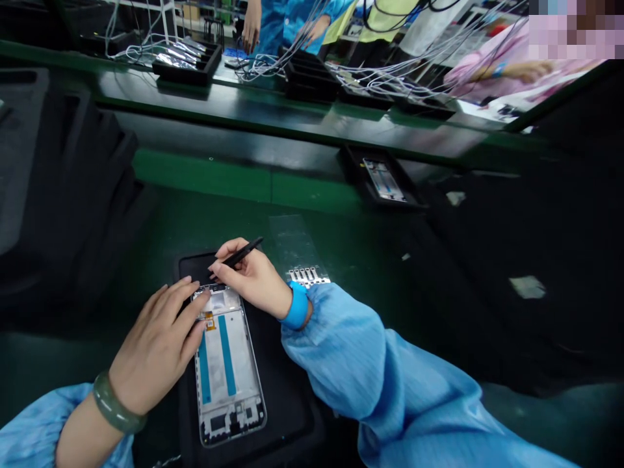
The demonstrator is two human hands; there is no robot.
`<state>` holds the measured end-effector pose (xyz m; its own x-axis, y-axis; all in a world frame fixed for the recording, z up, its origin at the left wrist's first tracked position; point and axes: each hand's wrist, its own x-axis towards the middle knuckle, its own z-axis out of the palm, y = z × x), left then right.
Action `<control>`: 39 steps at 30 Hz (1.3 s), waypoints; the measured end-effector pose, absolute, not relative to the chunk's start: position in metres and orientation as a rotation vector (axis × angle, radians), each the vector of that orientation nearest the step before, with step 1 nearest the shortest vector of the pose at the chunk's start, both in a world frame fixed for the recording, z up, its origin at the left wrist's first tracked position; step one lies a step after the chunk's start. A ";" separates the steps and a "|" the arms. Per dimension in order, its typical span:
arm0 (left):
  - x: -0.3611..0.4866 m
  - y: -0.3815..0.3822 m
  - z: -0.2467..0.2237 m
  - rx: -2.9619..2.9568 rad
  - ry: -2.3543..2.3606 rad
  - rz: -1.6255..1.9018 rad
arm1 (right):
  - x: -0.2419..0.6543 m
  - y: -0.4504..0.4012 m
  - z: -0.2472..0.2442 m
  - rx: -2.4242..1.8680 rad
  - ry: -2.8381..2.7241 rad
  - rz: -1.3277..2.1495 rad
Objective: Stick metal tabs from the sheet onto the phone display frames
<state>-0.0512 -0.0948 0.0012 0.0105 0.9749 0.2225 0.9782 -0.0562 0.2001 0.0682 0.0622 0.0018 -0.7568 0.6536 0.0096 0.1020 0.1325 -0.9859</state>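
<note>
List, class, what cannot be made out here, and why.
All in the head view:
Upper left edge of the phone frame: under the left hand.
Whether the tool in the right hand touches the frame: tip too small.
Near end of the sheet: behind the right sleeve.
Fine parts of the far frame: too small, blurred.
Head of the worker in blue: cut off by the top edge.

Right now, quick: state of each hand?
Left hand: open, laid over the phone frame near its upper end.
Right hand: closed, holding a slim black tool.

There is one tool point(246, 250), one bangle point(113, 405), and two near blue strips point(227, 355).
</note>
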 end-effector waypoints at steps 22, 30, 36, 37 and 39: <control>-0.050 -0.096 0.004 -2.197 -2.102 -0.426 | 0.072 0.053 0.014 -0.588 -2.301 1.149; -0.049 -0.095 0.004 -2.180 -2.113 -0.431 | 0.069 0.049 0.012 -0.400 -2.415 0.848; -0.050 -0.097 0.004 -2.202 -2.109 -0.398 | 0.069 0.054 0.011 -0.499 -2.330 1.029; -0.050 -0.097 0.004 -2.205 -2.114 -0.396 | 0.069 0.055 0.011 -0.548 -2.287 1.109; -0.050 -0.097 0.005 -2.207 -2.126 -0.402 | 0.070 0.057 0.011 -0.594 -2.246 1.196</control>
